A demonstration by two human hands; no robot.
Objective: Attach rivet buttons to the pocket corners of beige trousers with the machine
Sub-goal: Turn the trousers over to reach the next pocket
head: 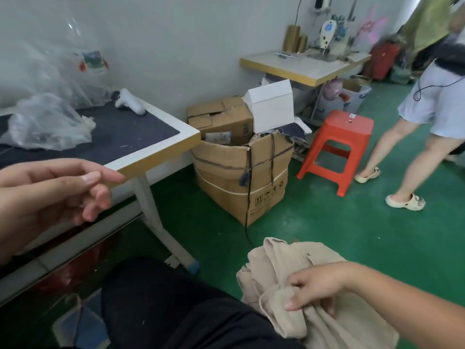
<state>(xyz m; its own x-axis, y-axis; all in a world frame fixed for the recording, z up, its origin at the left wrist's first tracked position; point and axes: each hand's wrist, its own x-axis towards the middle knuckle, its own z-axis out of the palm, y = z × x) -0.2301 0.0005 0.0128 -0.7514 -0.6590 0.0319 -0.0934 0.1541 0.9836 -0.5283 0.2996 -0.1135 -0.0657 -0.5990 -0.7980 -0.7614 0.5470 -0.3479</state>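
No readable writing anywhere, just handling pictograms on the big cardboard box (241, 177) tied with cord. Right hand (312, 289) reaches down and grips a bunched fold of the beige trousers (297, 263), soft crumpled fabric lying by the person's dark-clad lap. Left hand (50, 195) hovers loosely curled, holding nothing, by the table's (161, 149) yellow-edged corner.

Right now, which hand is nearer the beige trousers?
The right hand: its fingers grip the beige trousers by the lap. The left hand is raised far off, in front of the table edge, holding nothing.
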